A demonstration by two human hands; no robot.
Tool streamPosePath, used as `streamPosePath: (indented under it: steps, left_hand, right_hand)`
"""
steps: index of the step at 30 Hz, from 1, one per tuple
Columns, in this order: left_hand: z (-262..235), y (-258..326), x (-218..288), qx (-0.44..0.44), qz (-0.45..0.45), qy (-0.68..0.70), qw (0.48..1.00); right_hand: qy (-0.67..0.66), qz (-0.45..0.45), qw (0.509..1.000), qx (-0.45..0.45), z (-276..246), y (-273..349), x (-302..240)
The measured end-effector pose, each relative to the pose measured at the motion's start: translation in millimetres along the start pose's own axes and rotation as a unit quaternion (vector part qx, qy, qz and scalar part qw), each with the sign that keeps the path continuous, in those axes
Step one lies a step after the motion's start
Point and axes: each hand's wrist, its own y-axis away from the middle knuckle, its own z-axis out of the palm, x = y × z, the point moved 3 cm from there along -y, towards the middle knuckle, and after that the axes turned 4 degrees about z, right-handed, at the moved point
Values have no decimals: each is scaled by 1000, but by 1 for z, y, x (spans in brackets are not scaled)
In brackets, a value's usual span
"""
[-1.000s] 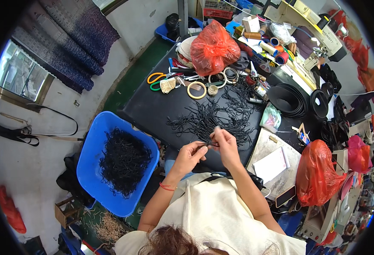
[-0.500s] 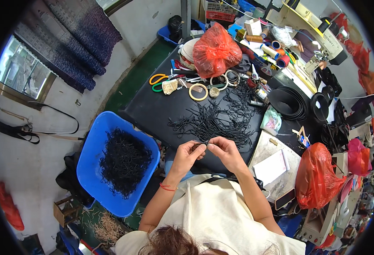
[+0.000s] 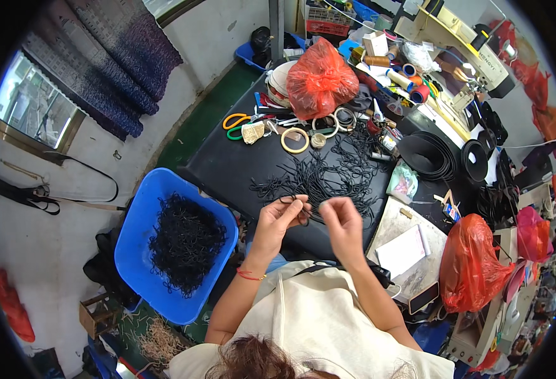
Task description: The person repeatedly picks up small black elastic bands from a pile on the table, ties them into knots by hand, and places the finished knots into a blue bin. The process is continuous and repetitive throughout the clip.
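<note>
My left hand (image 3: 277,221) is closed, thumb against fingers, on a thin black cord (image 3: 304,213) that loops out past the fingertips. To its right, a little apart, my right hand (image 3: 342,226) is smeared by motion; I cannot make out whether its fingers hold anything. Just beyond both hands a loose pile of black cords (image 3: 328,177) spreads over the black tabletop (image 3: 227,170). On the left stands a blue plastic tub (image 3: 133,240) with a tangled heap of black cord pieces (image 3: 186,243) in it.
Tape rolls (image 3: 295,140), orange-handled scissors (image 3: 235,120) and a red plastic bag (image 3: 322,79) lie at the table's far side. A sewing machine (image 3: 461,50) stands far right. Nearer right are coiled black straps (image 3: 426,155), a white pad (image 3: 404,251), a phone (image 3: 424,295) and another red bag (image 3: 477,265).
My hands were together at the fingertips; my right hand has since moved off to the right. A loop of the cord now shows at my left fingers.
</note>
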Motion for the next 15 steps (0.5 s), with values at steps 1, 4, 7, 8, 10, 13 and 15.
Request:
streamPosePath:
  steps: [1, 4, 7, 8, 10, 13, 15]
  left_hand:
    - [2, 0, 7, -24, -18, -28, 999]
    - [6, 3, 8, -91, -41, -81, 992]
    - [4, 5, 6, -106, -48, -73, 990]
    - [7, 6, 5, -97, -56, -55, 992]
    - [7, 9, 2, -89, -61, -35, 994]
    - [6, 10, -5, -89, -61, -30, 994]
    - [8, 9, -7, -82, -62, -33, 994]
  right_hand:
    - [49, -17, 999, 3, -3, -7, -8]
    - [66, -55, 990, -116, 4, -22, -7]
    - [-40, 53, 987, -149, 11, -20, -7]
    - [-69, 102, 981, -150, 11, -18, -4]
    - [-102, 108, 981, -124, 16, -15, 2]
    - [-137, 128, 977, -101, 17, -13, 12]
    - [-166, 152, 969, -103, 16, -14, 15]
